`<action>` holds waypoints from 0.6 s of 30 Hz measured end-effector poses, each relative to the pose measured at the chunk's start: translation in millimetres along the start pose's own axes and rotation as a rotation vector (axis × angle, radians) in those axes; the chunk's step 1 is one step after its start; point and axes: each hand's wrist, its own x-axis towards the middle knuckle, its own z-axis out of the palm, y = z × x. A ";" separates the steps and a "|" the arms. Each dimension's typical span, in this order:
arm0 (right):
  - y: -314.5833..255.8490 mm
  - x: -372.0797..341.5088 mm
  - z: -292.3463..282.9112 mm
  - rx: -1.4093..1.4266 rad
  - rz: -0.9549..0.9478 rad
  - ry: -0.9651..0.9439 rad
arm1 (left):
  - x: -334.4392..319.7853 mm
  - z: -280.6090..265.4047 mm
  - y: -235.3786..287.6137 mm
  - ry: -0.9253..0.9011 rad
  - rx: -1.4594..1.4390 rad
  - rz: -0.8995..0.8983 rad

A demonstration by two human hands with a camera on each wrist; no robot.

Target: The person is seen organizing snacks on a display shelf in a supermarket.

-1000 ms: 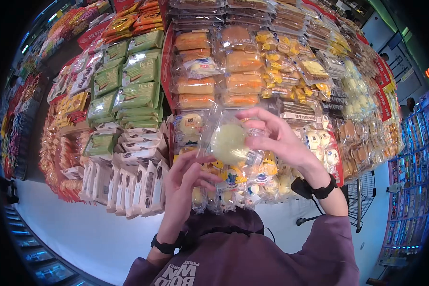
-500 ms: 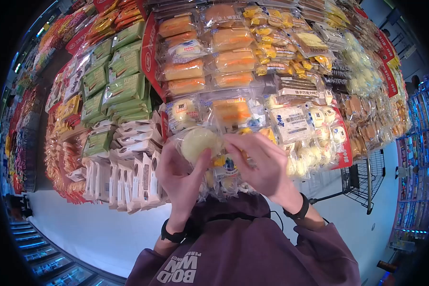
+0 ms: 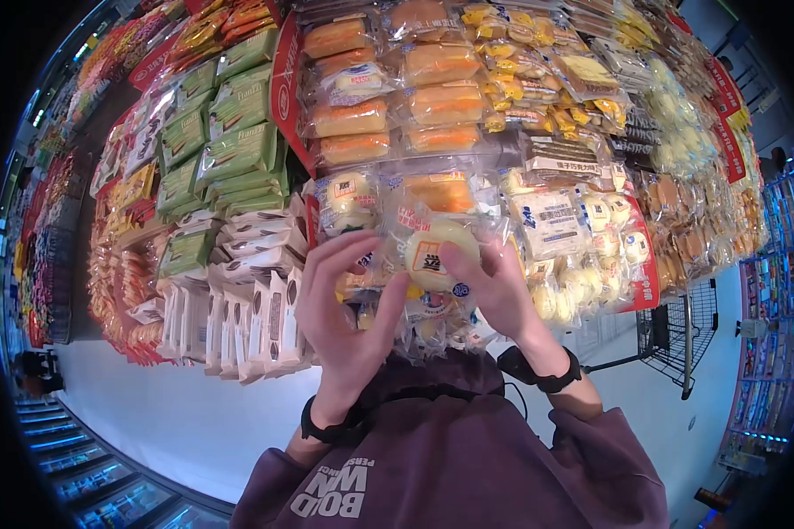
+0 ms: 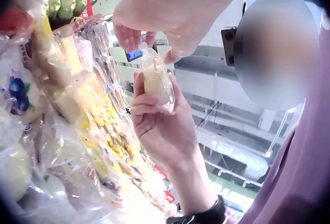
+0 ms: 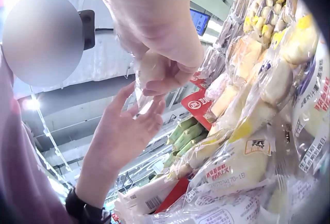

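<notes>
My right hand holds a round, pale cream bun in a clear wrapper, its thumb pressed across the front. A printed label with an orange frame faces up on the wrapper. To the left, my left hand has its fingers spread and gently curved, thumb tip close to the wrapper's edge. From the left wrist, the bun stands in the right hand's fingers, with the left hand above it. In the right wrist view, the left hand's open fingers are beside the wrapper's loose end.
Wrapped orange-topped cakes and more wrapped buns fill the sloping display in front. Green packs and pale upright packs are on the left, past a red divider. A black shopping cart stands at right.
The bun passed from the right hand to the left, then back into the right. Now it is turned label up, and the left hand has let go and spread its fingers.
</notes>
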 end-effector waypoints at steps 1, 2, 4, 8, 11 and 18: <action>-2.0 -0.9 0.4 -0.028 0.007 -0.047 | 2.2 -1.2 3.8 -0.040 -0.142 -0.178; -5.4 -1.2 1.2 -0.054 0.055 -0.058 | 5.4 -3.6 7.2 -0.086 -0.286 -0.303; -10.5 -0.9 2.7 -0.107 0.151 -0.082 | 10.7 -7.8 12.3 -0.172 -0.577 -0.551; 2.5 0.6 1.3 -0.201 -0.019 -0.038 | 10.5 -11.1 6.6 -0.116 -0.477 -0.550; 2.2 -0.6 -2.5 -0.213 -0.012 -0.043 | 10.1 -5.8 3.9 -0.033 -0.459 -0.534; 11.7 -5.1 3.2 -0.033 -0.170 0.092 | 0.8 10.4 0.3 0.059 -0.438 -0.442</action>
